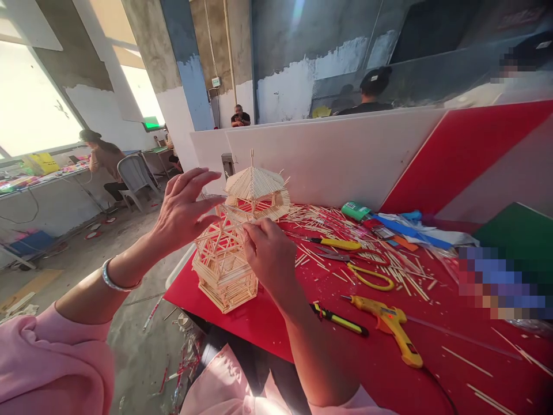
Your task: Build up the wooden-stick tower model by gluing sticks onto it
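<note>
A red tabletop [272, 320] fills the near right, its yellow glue gun [389, 323] and cutter [341, 320] lying probably within easy reach of the right hand [270, 251]. The stick model [227, 288] stands at the table's near left corner, seemingly so both hands can get around it. The left hand [184, 207] is spread wide beside its upper part; the right's fingers are pinched narrow against it, though whether they hold a stick I cannot tell. Farther off are scissors [371, 276], loose sticks [406, 265] and a pale partition [324, 161]. A green-wrapped roll [356, 210] bears marks too small to read.
</note>
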Demonstrator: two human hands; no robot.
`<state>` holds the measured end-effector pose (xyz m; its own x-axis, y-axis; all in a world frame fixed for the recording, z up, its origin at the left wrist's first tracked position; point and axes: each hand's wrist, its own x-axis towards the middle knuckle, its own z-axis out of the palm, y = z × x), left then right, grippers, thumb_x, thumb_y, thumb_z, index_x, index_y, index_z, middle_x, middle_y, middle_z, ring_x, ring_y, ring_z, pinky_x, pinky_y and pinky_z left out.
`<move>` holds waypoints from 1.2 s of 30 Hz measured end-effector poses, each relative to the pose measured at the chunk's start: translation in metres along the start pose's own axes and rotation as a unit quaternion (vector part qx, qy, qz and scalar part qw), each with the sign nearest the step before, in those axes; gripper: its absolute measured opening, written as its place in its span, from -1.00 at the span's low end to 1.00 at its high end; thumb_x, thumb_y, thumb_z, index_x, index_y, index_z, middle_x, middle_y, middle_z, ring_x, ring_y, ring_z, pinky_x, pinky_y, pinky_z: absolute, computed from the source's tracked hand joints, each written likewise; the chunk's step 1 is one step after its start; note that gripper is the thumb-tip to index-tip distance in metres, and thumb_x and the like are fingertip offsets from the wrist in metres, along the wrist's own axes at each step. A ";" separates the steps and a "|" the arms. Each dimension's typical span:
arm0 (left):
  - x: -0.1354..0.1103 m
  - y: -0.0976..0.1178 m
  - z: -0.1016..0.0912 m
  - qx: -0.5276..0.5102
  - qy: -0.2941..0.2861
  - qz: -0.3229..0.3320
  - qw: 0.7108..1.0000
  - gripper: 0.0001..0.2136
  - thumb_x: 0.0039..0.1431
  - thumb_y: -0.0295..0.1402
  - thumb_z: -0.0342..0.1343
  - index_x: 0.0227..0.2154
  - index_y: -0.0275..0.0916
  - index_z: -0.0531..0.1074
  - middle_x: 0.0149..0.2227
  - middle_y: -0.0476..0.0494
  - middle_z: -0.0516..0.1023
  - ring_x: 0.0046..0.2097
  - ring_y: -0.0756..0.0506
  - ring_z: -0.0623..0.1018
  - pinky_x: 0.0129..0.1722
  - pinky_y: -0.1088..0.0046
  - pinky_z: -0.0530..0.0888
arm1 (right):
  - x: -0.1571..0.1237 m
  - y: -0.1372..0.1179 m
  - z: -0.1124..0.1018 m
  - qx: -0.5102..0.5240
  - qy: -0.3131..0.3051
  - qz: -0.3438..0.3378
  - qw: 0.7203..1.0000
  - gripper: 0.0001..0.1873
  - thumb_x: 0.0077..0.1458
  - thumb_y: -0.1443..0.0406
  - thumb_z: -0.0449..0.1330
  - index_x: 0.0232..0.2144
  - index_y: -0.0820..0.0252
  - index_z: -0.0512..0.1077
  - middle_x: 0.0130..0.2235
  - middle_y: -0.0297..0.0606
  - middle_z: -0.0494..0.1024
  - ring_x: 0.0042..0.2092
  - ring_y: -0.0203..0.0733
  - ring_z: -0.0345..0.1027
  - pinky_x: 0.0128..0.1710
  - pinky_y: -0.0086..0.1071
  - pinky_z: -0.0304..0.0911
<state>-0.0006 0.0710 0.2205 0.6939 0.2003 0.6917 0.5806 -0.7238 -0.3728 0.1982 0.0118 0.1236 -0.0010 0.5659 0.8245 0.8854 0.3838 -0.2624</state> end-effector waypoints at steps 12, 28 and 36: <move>-0.005 -0.002 0.007 -0.024 -0.005 -0.007 1.000 -0.73 0.17 -0.09 0.21 -0.12 -0.06 0.54 0.21 -0.18 0.39 0.24 -0.30 0.31 0.17 0.04 0.28 | 0.005 0.005 -0.004 0.021 -0.080 0.018 0.996 -0.74 0.26 0.27 0.06 -0.19 0.09 0.56 -0.25 -0.29 0.58 -0.28 -0.26 0.43 -0.43 -0.40 0.13; -0.012 -0.003 0.004 -0.034 0.004 -0.009 0.999 -0.77 0.20 -0.15 0.20 -0.14 -0.09 0.54 0.18 -0.22 0.42 0.21 -0.30 0.36 0.14 0.04 0.31 | 0.005 0.010 -0.003 0.071 -0.080 0.017 0.994 -0.73 0.23 0.29 0.06 -0.19 0.08 0.57 -0.22 -0.28 0.61 -0.25 -0.25 0.48 -0.39 -0.40 0.22; -0.010 -0.004 0.007 -0.039 0.012 -0.011 0.999 -0.77 0.19 -0.18 0.22 -0.13 -0.09 0.54 0.17 -0.21 0.43 0.20 -0.30 0.37 0.12 0.03 0.33 | 0.006 0.009 -0.003 0.074 -0.081 0.020 0.994 -0.72 0.24 0.27 0.05 -0.20 0.08 0.56 -0.24 -0.29 0.60 -0.27 -0.26 0.47 -0.43 -0.41 0.20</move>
<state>-0.0068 0.0766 0.2112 0.6702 0.2021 0.7141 0.5608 -0.7682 -0.3089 0.2081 0.0165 0.1278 -0.0521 0.6884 0.7234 0.8082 0.4545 -0.3744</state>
